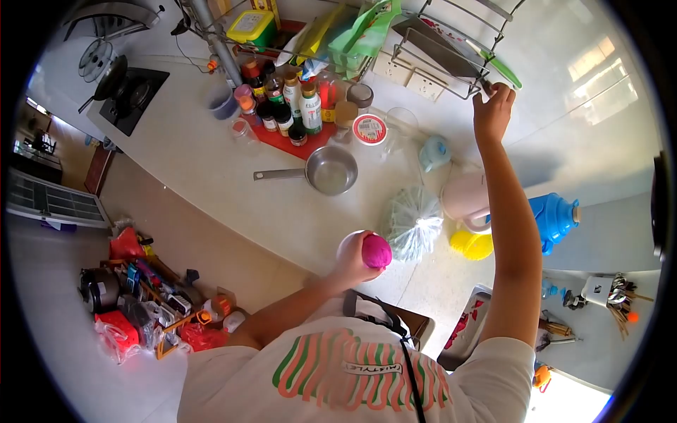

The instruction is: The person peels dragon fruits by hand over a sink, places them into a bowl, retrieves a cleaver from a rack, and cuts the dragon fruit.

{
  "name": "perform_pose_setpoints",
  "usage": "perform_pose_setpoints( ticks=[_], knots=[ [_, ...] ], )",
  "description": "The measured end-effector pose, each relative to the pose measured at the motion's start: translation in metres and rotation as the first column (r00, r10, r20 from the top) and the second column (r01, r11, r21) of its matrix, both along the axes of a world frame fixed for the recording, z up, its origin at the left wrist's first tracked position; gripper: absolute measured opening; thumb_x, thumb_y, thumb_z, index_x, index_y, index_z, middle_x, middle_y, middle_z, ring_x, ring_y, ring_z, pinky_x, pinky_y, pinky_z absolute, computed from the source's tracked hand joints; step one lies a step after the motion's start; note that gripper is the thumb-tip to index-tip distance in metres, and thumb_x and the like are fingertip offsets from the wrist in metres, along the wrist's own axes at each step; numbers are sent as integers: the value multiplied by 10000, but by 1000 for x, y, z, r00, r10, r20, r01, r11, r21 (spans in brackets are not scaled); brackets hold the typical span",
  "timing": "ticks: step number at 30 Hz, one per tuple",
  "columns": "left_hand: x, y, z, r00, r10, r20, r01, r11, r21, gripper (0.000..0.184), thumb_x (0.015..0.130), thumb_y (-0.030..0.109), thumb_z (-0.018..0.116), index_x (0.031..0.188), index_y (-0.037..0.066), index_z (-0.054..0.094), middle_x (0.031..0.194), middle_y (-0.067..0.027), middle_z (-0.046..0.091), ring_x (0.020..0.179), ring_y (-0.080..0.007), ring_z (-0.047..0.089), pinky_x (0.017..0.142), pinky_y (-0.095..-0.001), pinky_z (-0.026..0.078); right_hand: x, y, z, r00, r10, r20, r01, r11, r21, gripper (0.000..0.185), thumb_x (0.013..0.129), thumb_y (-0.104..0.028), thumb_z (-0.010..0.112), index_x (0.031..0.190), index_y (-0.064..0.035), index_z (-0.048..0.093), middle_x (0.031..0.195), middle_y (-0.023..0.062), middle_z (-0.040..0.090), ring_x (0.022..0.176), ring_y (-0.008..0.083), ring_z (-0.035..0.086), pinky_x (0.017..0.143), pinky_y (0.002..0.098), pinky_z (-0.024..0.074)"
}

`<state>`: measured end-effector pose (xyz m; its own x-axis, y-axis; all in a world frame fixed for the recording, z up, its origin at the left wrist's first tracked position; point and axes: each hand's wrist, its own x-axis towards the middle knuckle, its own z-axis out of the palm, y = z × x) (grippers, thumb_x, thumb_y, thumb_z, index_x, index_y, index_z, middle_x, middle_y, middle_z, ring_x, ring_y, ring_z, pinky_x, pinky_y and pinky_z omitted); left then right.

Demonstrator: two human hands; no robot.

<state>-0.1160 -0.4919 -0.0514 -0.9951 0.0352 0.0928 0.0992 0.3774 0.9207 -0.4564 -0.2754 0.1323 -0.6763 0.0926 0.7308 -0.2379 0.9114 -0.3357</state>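
Observation:
My left hand (355, 262) is closed around a round magenta thing (378, 252) that looks like a peeled dragon fruit. It is held over the counter's near edge, by a white bowl (347, 245) partly hidden behind the hand. My right hand (496, 106) is raised to the wire wall rack (462, 88), its fingers wrapped round the dark handle end of a broad-bladed cleaver (434, 48). The blade still lies in the rack. Beside it is a knife with a green handle (504, 69). Close to my left hand sits a clear plastic bag (412, 229).
A steel saucepan (331, 170) stands on the counter (233, 190), before several bottles and jars on a red mat (282, 143). A pink jug (462, 194), a yellow item (471, 244) and a blue thermos (553, 220) are rightward. Below is a sink (483, 295) with reddish pieces.

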Motion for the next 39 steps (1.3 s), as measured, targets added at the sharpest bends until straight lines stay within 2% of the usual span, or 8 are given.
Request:
perform_pose_setpoints(
  ticks=[5,12,17,19,21,29,37,39],
  knots=[
    [14,-10,16,959,-67,276,-37,933,359,937,688,236,876,1444,56,352,1254,-172,564,1162,-294,584,993,-397,471,-9,0,5,993,-83,85,84,996,-14,365,781,-116,714,1097,-81,533,1167,117,553,961,354,631,790,443,536],
    [16,-16,11,909,-202,365,-108,731,674,757,757,2,800,1401,70,408,1324,-101,525,1244,-217,516,1056,-374,447,-35,14,19,947,-180,265,120,966,229,332,789,-239,743,1051,-112,582,1107,124,654,895,380,672,741,482,559],
    [19,-15,16,840,-333,429,-295,383,875,500,954,230,619,1394,72,443,1374,-108,513,1278,-257,507,1086,-446,424,-29,19,11,979,-126,158,92,975,204,270,785,-244,747,950,-93,596,1089,126,656,860,366,674,707,464,558],
    [15,-20,33,740,-460,491,-530,50,846,548,1033,470,413,1391,59,466,1408,-116,512,1299,-284,502,1103,-487,397,-29,27,2,991,-58,119,37,985,171,261,784,-237,746,937,-88,596,1087,120,657,843,357,670,701,462,553],
    [8,-24,55,735,-462,497,-566,-15,824,433,1061,396,380,1295,63,529,1261,-94,594,1176,-221,570,1018,-399,459,-29,32,-4,994,-44,99,32,992,119,270,773,-245,756,934,-83,611,1021,104,674,828,335,668,713,447,541],
    [5,-24,34,777,-441,450,-524,-56,850,437,1045,385,421,1246,21,555,1164,-151,657,1084,-283,637,993,-419,483,-12,41,-3,993,-7,119,2,999,40,289,776,-312,762,915,-92,637,915,77,694,826,300,675,735,422,524],
    [-4,-24,40,792,-586,171,-441,-355,824,508,1004,461,457,1302,63,564,1426,-160,509,1391,-318,409,1141,-485,343,-12,65,6,940,225,257,-107,908,-405,219,829,-236,678,882,-27,640,714,67,701,602,151,669,607,303,535],
    [-6,-24,48,778,-601,184,-444,-319,837,537,959,531,500,1300,121,564,1431,-133,493,1387,-301,395,1128,-526,333,-18,102,-14,936,198,292,-93,937,-338,287,861,-291,696,855,-7,658,735,70,708,560,145,642,578,298,520]
  ],
)
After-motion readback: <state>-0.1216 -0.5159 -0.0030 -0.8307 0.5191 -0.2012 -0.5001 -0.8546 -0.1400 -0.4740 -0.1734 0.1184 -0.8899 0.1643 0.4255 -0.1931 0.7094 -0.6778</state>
